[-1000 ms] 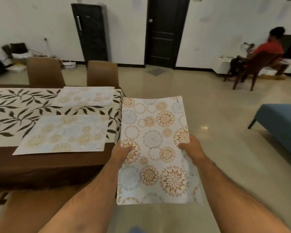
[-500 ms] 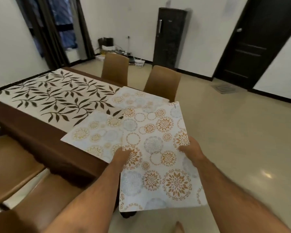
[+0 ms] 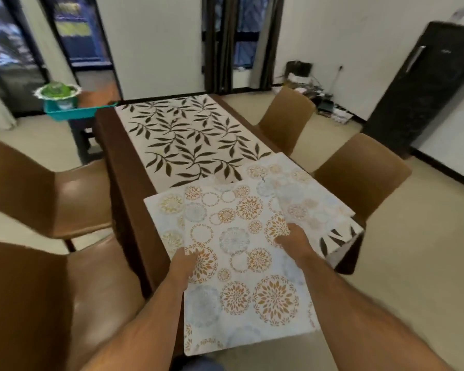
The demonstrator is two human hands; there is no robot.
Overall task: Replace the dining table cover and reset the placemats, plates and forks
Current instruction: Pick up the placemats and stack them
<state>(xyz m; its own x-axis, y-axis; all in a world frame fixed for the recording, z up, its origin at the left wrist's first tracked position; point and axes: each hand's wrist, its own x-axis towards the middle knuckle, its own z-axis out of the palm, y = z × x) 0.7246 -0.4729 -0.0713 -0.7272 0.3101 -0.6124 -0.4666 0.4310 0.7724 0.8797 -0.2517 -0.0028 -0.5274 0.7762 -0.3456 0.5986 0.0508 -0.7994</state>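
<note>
Both hands hold one white rectangular placemat printed with orange and grey-blue floral circles [image 3: 241, 263] by its long edges: left hand [image 3: 184, 266] on the left edge, thumb on top; right hand [image 3: 292, 243] on the right edge, thumb on top. Fingers beneath the mat are hidden. Mat is held roughly level, its far end over the near end of the dining table, its near end out past the table edge toward the person.

Dark brown dining table [image 3: 123, 167] carries a cream table cover with dark leaf print [image 3: 188, 137] along its length. Two matching placemats lie on the cover at the near end: left placemat [image 3: 164, 210], partly under the held mat, and right placemat [image 3: 300, 188].

Change against 0.5 s ago: view has swung left, so the table now runs straight away from the person instead of slanting off left; held mat now overlaps the near-left laid mat. Grip unchanged.

Brown chairs [image 3: 287, 119] flank the table. Teal tray [image 3: 70, 111] sits on a stand beyond the far-left corner.
</note>
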